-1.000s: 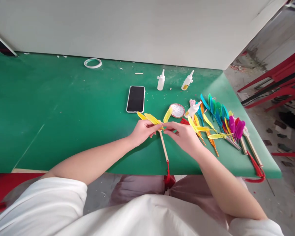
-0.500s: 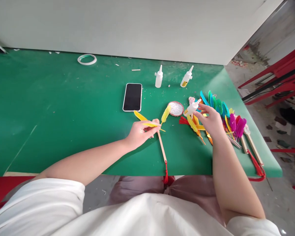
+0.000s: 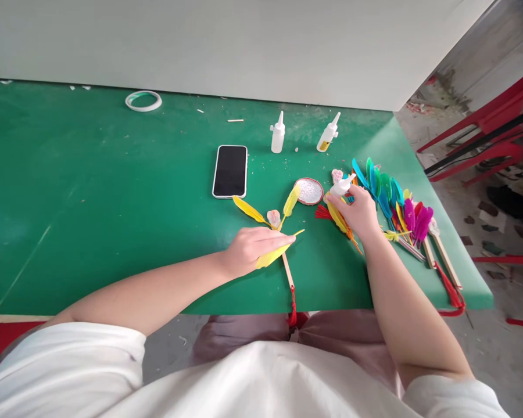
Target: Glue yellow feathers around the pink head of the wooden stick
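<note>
A yellow feather (image 3: 271, 258) is pinched in my left hand (image 3: 250, 247), its quill pointing right past the fingertips. Under that hand lies a wooden handle (image 3: 287, 271) with a pinkish rounded head (image 3: 273, 218) and a red tassel (image 3: 292, 313). Two yellow feathers, one leaning left (image 3: 248, 209) and one leaning right (image 3: 292, 201), spread from just beside the head. My right hand (image 3: 359, 212) grips a small white glue bottle (image 3: 341, 186), tilted with its nozzle up and to the right. Below that bottle lie orange and yellow feathers (image 3: 343, 223), partly covered by the hand.
A phone (image 3: 230, 172) and a round white dish (image 3: 309, 191) lie on the green table (image 3: 113, 174). Two glue bottles, one left (image 3: 278, 136) and one right (image 3: 328, 136), stand behind. Colourful feathers (image 3: 386, 188) and more handles (image 3: 445, 255) are at right; a tape roll (image 3: 143, 101) is at back left.
My left hand has moved slightly down and turned, swinging the held feather below the fingers and uncovering the handle's head. My right hand's fingers have closed further round the glue bottle. The view shifted slightly.
</note>
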Available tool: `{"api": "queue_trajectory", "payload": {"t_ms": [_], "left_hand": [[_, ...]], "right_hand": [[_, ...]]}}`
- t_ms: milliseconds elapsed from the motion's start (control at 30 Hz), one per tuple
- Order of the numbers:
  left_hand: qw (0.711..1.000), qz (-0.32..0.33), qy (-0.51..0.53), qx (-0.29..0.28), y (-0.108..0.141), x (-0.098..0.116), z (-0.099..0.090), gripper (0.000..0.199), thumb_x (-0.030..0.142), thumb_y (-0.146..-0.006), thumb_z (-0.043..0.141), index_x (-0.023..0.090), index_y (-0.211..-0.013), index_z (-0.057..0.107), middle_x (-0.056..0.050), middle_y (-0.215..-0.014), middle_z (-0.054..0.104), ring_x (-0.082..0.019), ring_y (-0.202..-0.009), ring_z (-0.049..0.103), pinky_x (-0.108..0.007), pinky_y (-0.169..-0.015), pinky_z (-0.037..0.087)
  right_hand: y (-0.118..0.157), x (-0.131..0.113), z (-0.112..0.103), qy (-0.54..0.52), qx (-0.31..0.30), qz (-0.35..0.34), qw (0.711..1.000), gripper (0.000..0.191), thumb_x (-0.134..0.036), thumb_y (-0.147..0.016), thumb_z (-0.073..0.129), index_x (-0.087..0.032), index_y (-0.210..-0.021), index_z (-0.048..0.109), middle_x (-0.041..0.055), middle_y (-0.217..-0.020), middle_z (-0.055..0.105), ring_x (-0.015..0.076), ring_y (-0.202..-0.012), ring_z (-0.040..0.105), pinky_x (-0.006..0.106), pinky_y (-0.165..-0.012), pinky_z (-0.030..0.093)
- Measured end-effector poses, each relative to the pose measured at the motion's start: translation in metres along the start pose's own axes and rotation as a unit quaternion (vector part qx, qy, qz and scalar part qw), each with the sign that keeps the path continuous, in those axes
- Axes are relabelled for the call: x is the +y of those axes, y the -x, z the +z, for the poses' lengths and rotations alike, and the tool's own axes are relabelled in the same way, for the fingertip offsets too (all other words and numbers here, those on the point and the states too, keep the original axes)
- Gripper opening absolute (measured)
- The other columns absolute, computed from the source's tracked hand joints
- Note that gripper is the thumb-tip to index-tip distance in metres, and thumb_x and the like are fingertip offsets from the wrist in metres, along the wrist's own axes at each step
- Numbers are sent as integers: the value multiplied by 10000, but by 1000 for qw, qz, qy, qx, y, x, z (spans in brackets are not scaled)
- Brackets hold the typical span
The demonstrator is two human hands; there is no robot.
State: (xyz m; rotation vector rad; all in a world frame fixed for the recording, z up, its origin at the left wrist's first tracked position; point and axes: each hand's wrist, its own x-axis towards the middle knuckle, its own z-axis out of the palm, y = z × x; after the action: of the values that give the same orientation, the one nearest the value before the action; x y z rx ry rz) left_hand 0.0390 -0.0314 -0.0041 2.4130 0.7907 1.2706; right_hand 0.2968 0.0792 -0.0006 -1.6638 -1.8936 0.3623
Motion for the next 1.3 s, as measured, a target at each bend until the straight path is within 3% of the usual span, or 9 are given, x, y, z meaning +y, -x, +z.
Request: {"api": "queue_trajectory", "payload": {"t_ms": [67,167,300,433,633,800,967,1133,1300], "left_hand": [[1000,14,-23,2,1,0,0,323,102,-852,483,167,-1161,552,-69,-1027,660,-119,-887,628,-221,-770,510],[998,35,-49,4,1,1,-1,342,101,-850,490,181,-1180,533,-54,-1047,655,-105,-881,634,-188,-744,512],[995,60,-73,15,0,3,-3,347,86,-826,529,156,-1166,535,-64,-1028,661,-116,-880,640,-180,-701,522],[993,91,-77,-1,0,5,-4,358,61,-813,537,127,-1164,524,-88,-1060,646,-126,-944,623,-191,-738,527],[993,97,-65,-19,2,6,-2,365,52,-798,557,118,-1156,523,-91,-1084,635,-130,-992,602,-212,-792,527],[993,93,-64,-22,0,7,-2,316,59,-801,558,111,-1113,553,-101,-1058,644,-139,-980,607,-216,-774,535],[992,103,-67,-26,-2,9,-3,269,76,-808,553,106,-1074,575,-106,-1041,650,-146,-967,615,-221,-762,544],[991,107,-73,-42,-4,12,-3,231,99,-826,533,114,-1050,588,-95,-1032,655,-145,-957,620,-216,-758,544],[991,100,-65,-60,-3,14,-3,216,98,-836,515,111,-1035,597,-88,-1015,662,-145,-941,626,-217,-768,537]], "right_hand": [[-1,1,-3,-99,63,20,993,311,-465,-721,579,-223,-915,563,30,-867,593,192,-798,548,350,-714,421],[3,-7,-18,-289,153,0,945,302,-425,-799,511,-290,-1066,469,22,-1011,565,172,-907,576,355,-775,449],[26,-33,-44,-309,41,-11,950,310,-418,-795,534,-286,-1075,523,10,-810,571,153,-653,576,330,-612,478],[48,-54,-55,-221,63,-4,973,333,-414,-658,685,-269,-951,622,4,-768,593,149,-609,534,288,-506,430],[51,-58,-50,-292,53,20,955,362,-361,-646,709,-259,-964,570,-9,-720,590,99,-464,476,242,-391,359],[50,-58,-41,-468,-34,70,880,337,-324,-594,747,-242,-881,589,-20,-701,566,78,-455,449,224,-377,352],[55,-63,-19,-613,-110,131,772,323,-468,-620,689,-219,-806,601,-4,-751,555,119,-658,530,266,-602,480],[60,-73,-6,-653,-132,173,726,208,-389,-718,594,-220,-684,479,-15,-664,536,146,-774,563,313,-755,480],[61,-73,-4,-671,-165,171,703,184,-373,-739,588,-245,-750,457,-77,-489,438,113,-580,516,364,-807,466]]}}
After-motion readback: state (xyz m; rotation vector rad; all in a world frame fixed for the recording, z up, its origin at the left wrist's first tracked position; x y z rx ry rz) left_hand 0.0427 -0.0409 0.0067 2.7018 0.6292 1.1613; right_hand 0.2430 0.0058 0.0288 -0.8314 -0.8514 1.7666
